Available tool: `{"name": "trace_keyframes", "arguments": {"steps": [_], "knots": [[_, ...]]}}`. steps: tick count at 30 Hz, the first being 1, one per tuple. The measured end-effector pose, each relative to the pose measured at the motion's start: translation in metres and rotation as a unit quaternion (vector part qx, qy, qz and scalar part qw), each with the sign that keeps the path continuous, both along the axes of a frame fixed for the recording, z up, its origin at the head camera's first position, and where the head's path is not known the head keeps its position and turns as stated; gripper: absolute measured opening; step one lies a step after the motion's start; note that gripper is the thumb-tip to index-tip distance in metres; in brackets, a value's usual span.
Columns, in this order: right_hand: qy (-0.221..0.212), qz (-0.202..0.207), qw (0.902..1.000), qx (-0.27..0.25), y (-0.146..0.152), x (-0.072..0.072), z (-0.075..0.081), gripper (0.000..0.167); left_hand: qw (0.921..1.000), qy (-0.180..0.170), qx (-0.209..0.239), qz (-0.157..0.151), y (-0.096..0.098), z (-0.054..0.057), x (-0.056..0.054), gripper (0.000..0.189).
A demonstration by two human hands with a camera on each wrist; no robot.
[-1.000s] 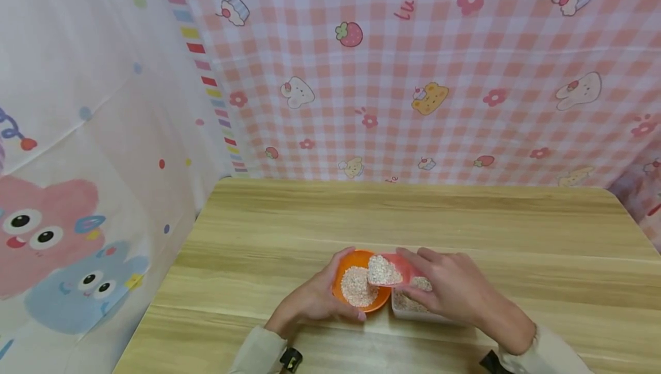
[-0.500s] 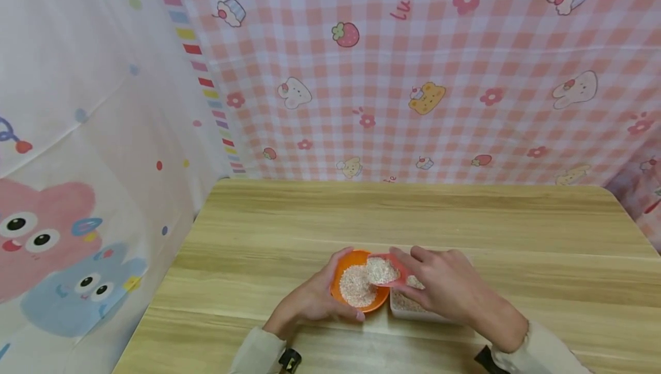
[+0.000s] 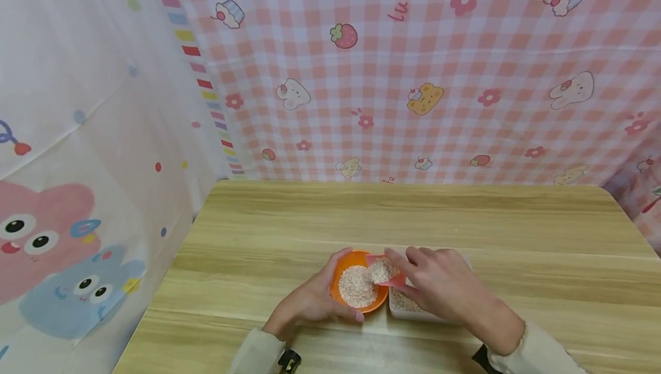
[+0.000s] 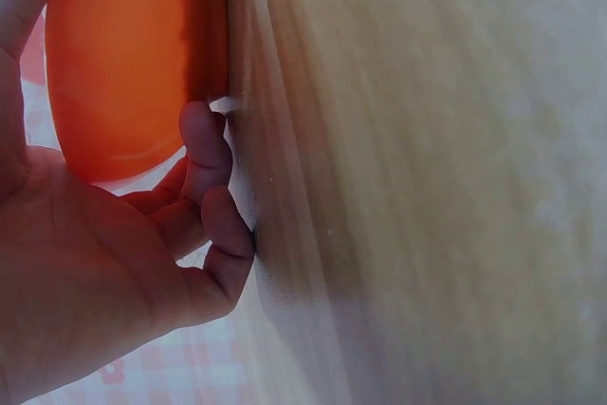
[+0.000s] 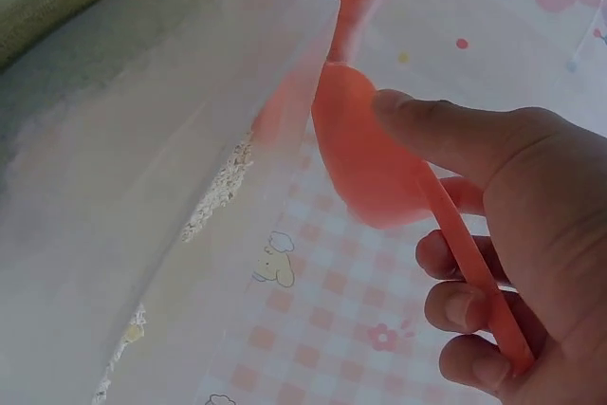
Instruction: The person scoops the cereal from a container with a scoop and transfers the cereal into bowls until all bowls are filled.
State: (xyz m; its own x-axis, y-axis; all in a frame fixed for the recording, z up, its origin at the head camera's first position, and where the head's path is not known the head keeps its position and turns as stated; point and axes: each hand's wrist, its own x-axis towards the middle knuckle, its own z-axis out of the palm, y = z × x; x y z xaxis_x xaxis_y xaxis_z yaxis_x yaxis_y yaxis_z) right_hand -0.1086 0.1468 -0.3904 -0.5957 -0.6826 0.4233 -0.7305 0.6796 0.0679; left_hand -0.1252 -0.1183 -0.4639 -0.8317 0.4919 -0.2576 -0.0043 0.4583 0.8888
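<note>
A coral-pink scoop, with a rounded, smooth head and a straight, slim handle of the same colour, reaches over the right-hand part of an orange bowl; whether it touches the rim cannot be told. It carries a small heap of pale flakes, off-white and coarse, lying towards the front lip of its head. The right hand holds this scoop: in the right wrist view the thumb presses along the head while the other fingers curl round the handle, which runs back into the palm. The bowl is round, bright and evenly coloured, slightly glossy outside, with a narrower foot next to the wooden table. Inside it, a broad layer of flakes, beige with a faint pinkish cast, covers the middle and leaves an orange margin. The left hand cups the bowl from its outer side, thumb and fingers spread wide around it. Just beside the bowl, partly hidden beneath the right hand, stands a box-shaped whitish container; its walls look cloudy and translucent, and similar flakes show inside.
</note>
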Motion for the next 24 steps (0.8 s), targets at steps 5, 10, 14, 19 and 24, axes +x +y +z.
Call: {"name": "trace_keyframes", "arguments": {"steps": [5,10,14,19,24], "knots": [[0.038,0.013,0.9991,0.014,-0.0012,-0.0009,-0.0004,0.051,1.0000,0.003,-0.001,0.000,0.0000,0.0005,0.0004,0.117],[0.108,0.045,0.9931,0.014,-0.0035,-0.0026,-0.0010,0.025,1.0000,0.007,-0.002,-0.002,-0.0003,0.0000,0.0003,0.117],[0.151,0.062,0.9865,0.019,-0.0057,-0.0030,-0.0019,0.044,0.9999,0.010,-0.003,-0.006,-0.0006,0.0003,0.0003,0.116],[0.159,0.071,0.9840,0.037,-0.0044,-0.0026,-0.0023,0.055,0.9999,0.008,-0.002,-0.007,-0.0008,0.0007,0.0000,0.116],[0.166,0.063,0.9841,0.016,0.0003,-0.0039,-0.0008,0.050,1.0000,0.007,0.002,-0.006,-0.0007,0.0009,0.0002,0.117]]}}
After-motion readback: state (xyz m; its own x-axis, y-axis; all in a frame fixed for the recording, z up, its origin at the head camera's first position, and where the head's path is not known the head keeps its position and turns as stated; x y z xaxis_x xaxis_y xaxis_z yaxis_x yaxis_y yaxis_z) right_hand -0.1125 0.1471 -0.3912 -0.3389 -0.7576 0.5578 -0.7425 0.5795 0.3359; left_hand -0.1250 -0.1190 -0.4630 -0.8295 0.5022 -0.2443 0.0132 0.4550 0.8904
